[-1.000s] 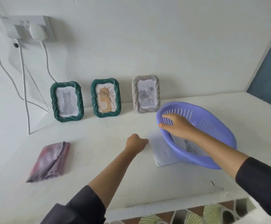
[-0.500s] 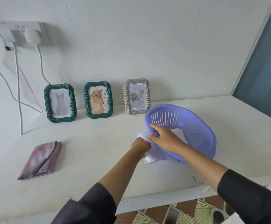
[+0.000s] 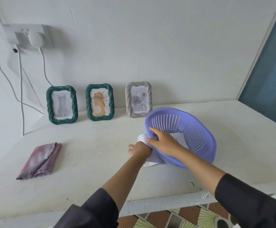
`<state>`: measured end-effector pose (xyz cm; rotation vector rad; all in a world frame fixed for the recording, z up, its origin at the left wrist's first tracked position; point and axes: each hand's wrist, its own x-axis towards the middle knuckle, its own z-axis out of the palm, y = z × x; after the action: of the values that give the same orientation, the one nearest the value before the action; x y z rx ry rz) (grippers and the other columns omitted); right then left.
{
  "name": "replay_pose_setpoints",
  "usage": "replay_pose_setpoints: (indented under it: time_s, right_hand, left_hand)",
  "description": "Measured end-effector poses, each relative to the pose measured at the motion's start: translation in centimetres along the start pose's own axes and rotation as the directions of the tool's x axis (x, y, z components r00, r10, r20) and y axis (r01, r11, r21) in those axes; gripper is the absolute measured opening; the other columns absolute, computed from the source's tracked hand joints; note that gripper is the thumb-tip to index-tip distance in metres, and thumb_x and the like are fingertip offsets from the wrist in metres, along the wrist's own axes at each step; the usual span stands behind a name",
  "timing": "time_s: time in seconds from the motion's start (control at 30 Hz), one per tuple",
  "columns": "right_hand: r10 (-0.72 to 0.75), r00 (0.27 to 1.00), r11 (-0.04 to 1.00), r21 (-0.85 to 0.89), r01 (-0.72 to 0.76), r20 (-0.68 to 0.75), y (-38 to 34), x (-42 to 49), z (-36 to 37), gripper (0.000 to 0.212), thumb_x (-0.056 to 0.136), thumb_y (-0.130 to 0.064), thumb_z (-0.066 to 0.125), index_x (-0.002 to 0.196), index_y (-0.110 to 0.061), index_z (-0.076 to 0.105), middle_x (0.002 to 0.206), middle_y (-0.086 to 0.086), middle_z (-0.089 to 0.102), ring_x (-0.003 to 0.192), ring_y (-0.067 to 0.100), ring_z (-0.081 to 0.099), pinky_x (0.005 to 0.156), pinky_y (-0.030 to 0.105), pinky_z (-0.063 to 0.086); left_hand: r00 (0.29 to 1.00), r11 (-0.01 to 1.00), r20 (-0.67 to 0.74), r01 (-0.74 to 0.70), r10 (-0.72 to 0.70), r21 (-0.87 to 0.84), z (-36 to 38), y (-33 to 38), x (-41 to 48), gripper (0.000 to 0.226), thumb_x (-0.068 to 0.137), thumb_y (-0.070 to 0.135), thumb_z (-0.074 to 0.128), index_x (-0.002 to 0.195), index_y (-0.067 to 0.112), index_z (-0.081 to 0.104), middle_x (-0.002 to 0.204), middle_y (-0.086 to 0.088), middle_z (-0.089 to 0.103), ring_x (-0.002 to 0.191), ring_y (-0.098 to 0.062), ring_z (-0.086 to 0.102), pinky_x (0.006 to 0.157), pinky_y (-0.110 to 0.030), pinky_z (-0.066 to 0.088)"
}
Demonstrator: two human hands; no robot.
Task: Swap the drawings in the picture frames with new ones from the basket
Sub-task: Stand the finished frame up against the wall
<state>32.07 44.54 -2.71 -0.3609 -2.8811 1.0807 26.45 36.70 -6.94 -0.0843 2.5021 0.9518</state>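
Note:
Three picture frames stand against the wall: a green frame with a cat drawing (image 3: 62, 107), a green frame with an orange plant drawing (image 3: 100, 104) and a grey frame with a roses drawing (image 3: 138, 99). A purple slotted basket (image 3: 193, 129) is tipped up on the white shelf, its near left rim gripped by my right hand (image 3: 162, 141). White sheets of paper (image 3: 148, 162) stick out from under and inside the basket. My left hand (image 3: 139, 149) is closed on the edge of these sheets, just left of the basket.
A folded pink-grey cloth (image 3: 40, 161) lies at the left of the shelf (image 3: 92, 162). A wall socket (image 3: 30, 36) with white cables hangs above the left frames. The shelf's front edge (image 3: 150, 204) runs below my forearms. A dark panel (image 3: 270, 76) stands at the right.
My right hand has slid along the basket rim to its near left edge and tilted the basket. My left hand has reached forward and closed on the paper sheets.

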Motion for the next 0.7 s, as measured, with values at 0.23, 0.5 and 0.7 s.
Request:
replay_pose_setpoints:
  time_s: [0.23,0.5,0.7]
  right_hand:
    - [-0.013,1.000,1.000,0.019,0.013,0.000,0.1,0.2,0.1,0.060,0.090,-0.030,0.053,0.144,-0.019,0.029,0.137,0.010,0.048,0.122,0.024,0.048,0.105,0.034,0.038]
    - [-0.013,1.000,0.999,0.043,0.013,0.009,0.3,0.2,0.0,0.060,0.091,-0.028,0.052,0.144,-0.020,0.027,0.138,0.009,0.046,0.124,0.023,0.046,0.105,0.034,0.037]
    - [-0.024,0.999,0.999,0.025,0.024,0.030,0.4,0.3,-0.1,0.059,0.092,-0.029,0.049,0.145,-0.019,0.025,0.142,0.008,0.042,0.127,0.024,0.044,0.106,0.037,0.037]
  left_hand:
    - [0.999,0.999,-0.021,-0.047,0.047,0.006,0.0,0.6,-0.2,0.039,0.093,0.026,0.045,0.126,0.006,0.046,0.129,-0.016,0.045,0.121,-0.029,0.046,0.099,-0.036,0.046]
    - [0.997,0.919,0.081,0.041,-0.010,-0.391,-0.5,0.2,0.2,0.041,0.087,0.011,0.057,0.123,-0.003,0.044,0.117,-0.018,0.052,0.102,-0.033,0.057,0.077,-0.039,0.051]
    - [0.979,0.832,0.199,0.073,0.046,-0.549,-1.2,-0.3,0.7,0.020,0.084,-0.011,0.050,0.103,-0.009,0.051,0.082,-0.014,0.053,0.063,-0.021,0.053,0.049,-0.027,0.050]
